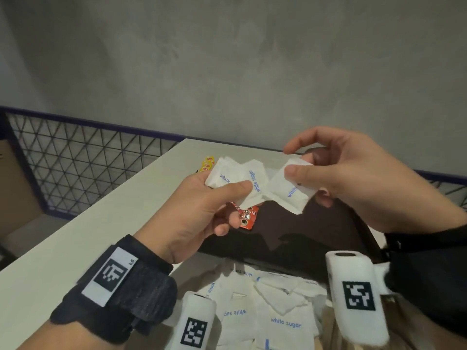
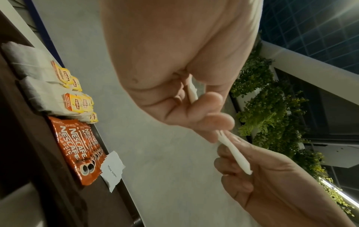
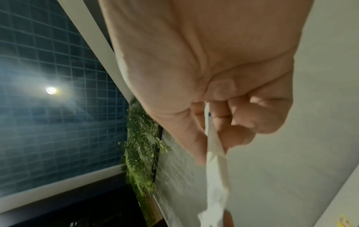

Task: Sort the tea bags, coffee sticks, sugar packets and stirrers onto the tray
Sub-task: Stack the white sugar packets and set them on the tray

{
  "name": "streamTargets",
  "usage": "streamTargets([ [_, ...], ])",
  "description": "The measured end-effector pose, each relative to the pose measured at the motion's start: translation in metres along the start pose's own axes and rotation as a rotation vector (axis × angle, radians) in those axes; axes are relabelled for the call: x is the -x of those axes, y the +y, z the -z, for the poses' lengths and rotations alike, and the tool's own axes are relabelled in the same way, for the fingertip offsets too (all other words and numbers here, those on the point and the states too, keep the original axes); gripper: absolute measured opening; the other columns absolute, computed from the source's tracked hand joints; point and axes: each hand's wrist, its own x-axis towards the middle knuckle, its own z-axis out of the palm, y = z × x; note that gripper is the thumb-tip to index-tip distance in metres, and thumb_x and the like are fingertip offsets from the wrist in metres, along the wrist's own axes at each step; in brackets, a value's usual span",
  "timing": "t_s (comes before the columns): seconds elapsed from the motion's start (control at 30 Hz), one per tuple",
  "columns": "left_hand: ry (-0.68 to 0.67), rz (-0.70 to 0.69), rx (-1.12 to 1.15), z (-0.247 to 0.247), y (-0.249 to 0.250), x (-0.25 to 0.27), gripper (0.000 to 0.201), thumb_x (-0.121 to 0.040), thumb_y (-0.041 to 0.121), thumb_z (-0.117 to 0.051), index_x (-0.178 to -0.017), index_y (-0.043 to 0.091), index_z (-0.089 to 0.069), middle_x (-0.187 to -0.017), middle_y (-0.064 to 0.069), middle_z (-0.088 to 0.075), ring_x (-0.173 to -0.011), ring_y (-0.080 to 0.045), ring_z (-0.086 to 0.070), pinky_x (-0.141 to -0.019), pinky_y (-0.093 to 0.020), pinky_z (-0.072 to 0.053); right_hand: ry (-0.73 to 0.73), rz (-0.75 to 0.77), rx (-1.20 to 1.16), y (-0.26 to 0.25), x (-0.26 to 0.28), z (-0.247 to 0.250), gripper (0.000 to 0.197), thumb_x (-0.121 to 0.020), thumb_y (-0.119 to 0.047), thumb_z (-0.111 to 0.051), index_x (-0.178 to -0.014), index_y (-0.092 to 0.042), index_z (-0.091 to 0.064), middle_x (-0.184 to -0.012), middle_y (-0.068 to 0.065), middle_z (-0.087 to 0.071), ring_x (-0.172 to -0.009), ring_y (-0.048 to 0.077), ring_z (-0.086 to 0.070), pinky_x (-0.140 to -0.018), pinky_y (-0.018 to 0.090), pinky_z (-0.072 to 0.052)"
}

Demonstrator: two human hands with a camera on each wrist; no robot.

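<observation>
My left hand [image 1: 222,195] pinches a small fan of white sugar packets [image 1: 240,179] above the dark brown tray [image 1: 303,236]. My right hand [image 1: 328,170] pinches one more white sugar packet [image 1: 290,190] by its upper corner, right beside the fan. Both hands hover in the air over the tray. In the left wrist view the tray [image 2: 25,153] carries tea bags [image 2: 44,89] with yellow tags, orange coffee sticks [image 2: 77,147] and one sugar packet [image 2: 111,169]. The held packets show edge-on there [image 2: 233,152] and in the right wrist view [image 3: 213,161].
A pile of loose white sugar packets [image 1: 265,311] lies on the pale table [image 1: 75,236] near me, below the tray. A wire mesh fence [image 1: 75,162] stands off the table's left side, and a grey wall [image 1: 227,59] rises behind.
</observation>
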Motion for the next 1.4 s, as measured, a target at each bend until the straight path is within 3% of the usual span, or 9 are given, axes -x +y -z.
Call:
streamTargets([
  [0.2,-0.070,-0.028,-0.056,0.000,0.003,0.003,0.033,-0.077,0.023,-0.076,-0.107,0.009,-0.071,-0.065,0.004,-0.066,-0.043,-0.008,-0.042,-0.037,-0.016,-0.033,-0.202,-0.073,-0.003,-0.005,0.005,-0.002,0.059,-0.062,-0.027,-0.082,-0.118,-0.017,-0.069,-0.065,0.011,-0.052,-0.049,0.020,-0.043,-0.044,0.030,-0.038],
  [0.37,-0.132,0.016,-0.024,-0.001,0.001,0.005,0.034,-0.081,0.030,-0.074,-0.107,0.008,-0.068,-0.075,-0.007,-0.065,-0.045,-0.010,-0.048,-0.037,-0.017,-0.035,-0.260,-0.097,0.079,0.002,0.003,-0.012,0.040,-0.062,-0.040,-0.083,-0.082,-0.006,-0.075,-0.066,0.015,-0.057,-0.051,0.021,-0.041,-0.045,0.031,-0.034],
  [0.63,-0.057,0.171,0.046,-0.002,0.005,0.002,0.045,-0.098,0.052,-0.054,-0.115,0.013,-0.067,-0.102,-0.015,-0.077,-0.052,-0.013,-0.059,-0.040,-0.018,-0.043,0.153,-0.015,0.204,0.007,-0.003,-0.017,0.028,-0.086,-0.030,-0.077,-0.078,-0.007,-0.064,-0.066,0.012,-0.063,-0.047,0.011,-0.041,-0.051,0.031,-0.032],
  [0.77,-0.135,0.168,0.102,-0.007,0.007,0.005,0.061,-0.087,0.056,-0.059,-0.126,0.010,-0.067,-0.104,-0.012,-0.077,-0.065,-0.017,-0.073,-0.045,-0.018,-0.053,0.144,0.106,0.358,0.011,-0.002,-0.037,0.026,-0.083,-0.018,-0.073,-0.069,-0.006,-0.054,-0.054,0.000,-0.057,-0.047,0.008,-0.053,-0.051,0.030,-0.044],
  [0.93,-0.138,0.117,0.072,-0.005,0.003,0.003,0.036,-0.086,0.034,-0.069,-0.108,0.007,-0.072,-0.080,-0.003,-0.071,-0.060,-0.010,-0.067,-0.053,-0.018,-0.057,-0.113,0.045,0.580,0.005,0.007,-0.048,0.028,-0.072,-0.041,-0.079,-0.079,-0.020,-0.063,-0.063,-0.004,-0.058,-0.053,0.005,-0.046,-0.050,0.018,-0.036],
  [1.03,-0.061,0.119,0.041,-0.002,-0.003,-0.001,0.031,-0.094,0.013,-0.068,-0.121,0.000,-0.065,-0.083,-0.009,-0.071,-0.059,-0.012,-0.065,-0.050,-0.019,-0.055,-0.234,-0.013,0.453,0.000,0.008,-0.041,0.024,-0.071,-0.042,-0.075,-0.089,-0.026,-0.070,-0.072,0.002,-0.063,-0.059,0.009,-0.053,-0.060,0.042,-0.051],
  [1.2,-0.046,0.082,0.056,0.001,0.000,-0.001,0.022,-0.091,0.007,-0.070,-0.113,0.006,-0.067,-0.073,-0.006,-0.066,-0.053,-0.012,-0.060,-0.045,-0.017,-0.051,0.021,0.026,0.343,0.005,0.000,-0.031,0.029,-0.077,-0.035,-0.079,-0.104,-0.037,-0.068,-0.081,-0.006,-0.060,-0.060,0.008,-0.054,-0.062,0.033,-0.047],
  [1.3,-0.045,0.058,0.068,0.001,0.001,0.000,0.026,-0.085,0.013,-0.073,-0.110,0.008,-0.070,-0.072,-0.004,-0.066,-0.051,-0.010,-0.058,-0.044,-0.017,-0.050,-0.066,-0.010,0.299,0.008,0.001,-0.033,0.042,-0.073,-0.047,-0.083,-0.110,-0.037,-0.067,-0.093,-0.011,-0.069,-0.071,0.009,-0.066,-0.067,0.036,-0.059],
  [1.4,-0.026,0.081,0.121,0.001,0.001,-0.001,0.026,-0.094,0.010,-0.067,-0.120,0.003,-0.067,-0.079,-0.009,-0.065,-0.054,-0.012,-0.060,-0.046,-0.018,-0.052,-0.093,-0.014,0.185,0.011,-0.001,-0.036,0.022,-0.084,-0.022,-0.082,-0.104,-0.022,-0.072,-0.089,-0.001,-0.076,-0.066,0.016,-0.070,-0.059,0.041,-0.061],
])
